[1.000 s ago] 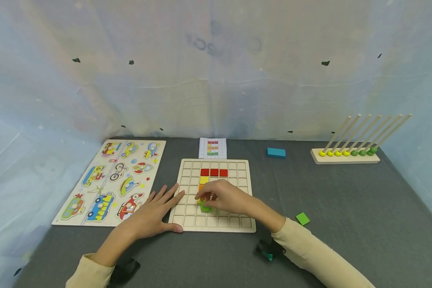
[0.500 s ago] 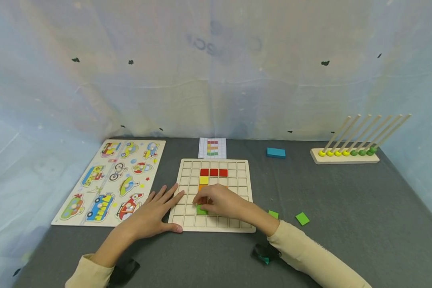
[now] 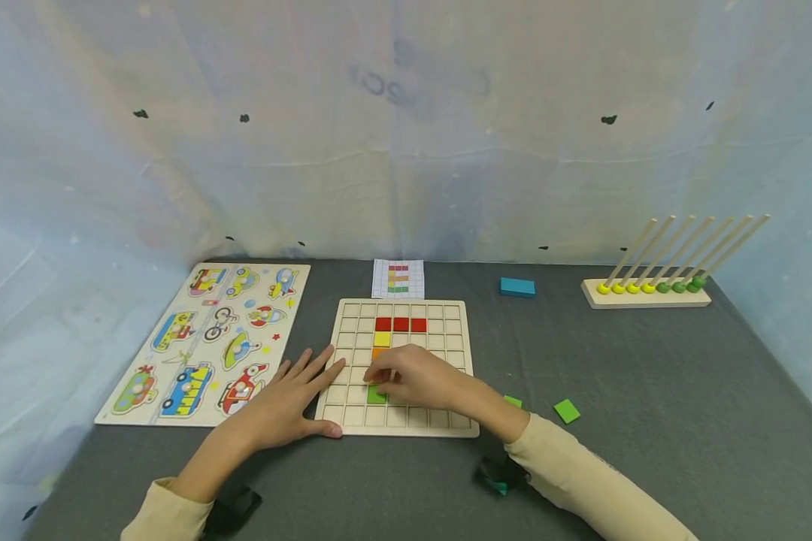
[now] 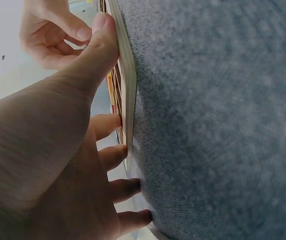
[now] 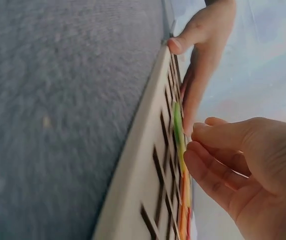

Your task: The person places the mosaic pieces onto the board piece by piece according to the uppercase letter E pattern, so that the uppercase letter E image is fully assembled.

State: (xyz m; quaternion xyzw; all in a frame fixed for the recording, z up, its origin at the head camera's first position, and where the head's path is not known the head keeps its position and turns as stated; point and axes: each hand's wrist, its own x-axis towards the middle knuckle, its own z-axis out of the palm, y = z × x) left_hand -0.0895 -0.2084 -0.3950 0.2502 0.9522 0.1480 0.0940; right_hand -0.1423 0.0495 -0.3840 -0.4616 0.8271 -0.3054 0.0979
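A pale wooden grid board (image 3: 446, 421) lies in front of me, with several coloured tiles in its cells. Red tiles (image 3: 401, 324) form the top row, and a yellow tile (image 3: 382, 339) sits below their left end. My right hand (image 3: 422, 376) reaches over the board, fingers loosely bent, fingertips right at a green tile (image 3: 376, 394) lying flat in a cell. In the right wrist view a gap shows between thumb and fingers, above the green tile (image 5: 177, 122). My left hand (image 3: 280, 409) rests spread along the board's left edge, thumb at the front corner.
Two loose green tiles lie right of the board, one (image 3: 567, 411) near my right sleeve. A printed pattern card (image 3: 398, 289) is behind the board. A vehicle puzzle board (image 3: 150, 418) lies left, a blue block (image 3: 517, 287) and a bead stand (image 3: 643, 301) back right.
The green tile was at my right fingers above the board and now lies flat in its cell, slightly lower left. My right hand shifted slightly left; my left hand kept its place.
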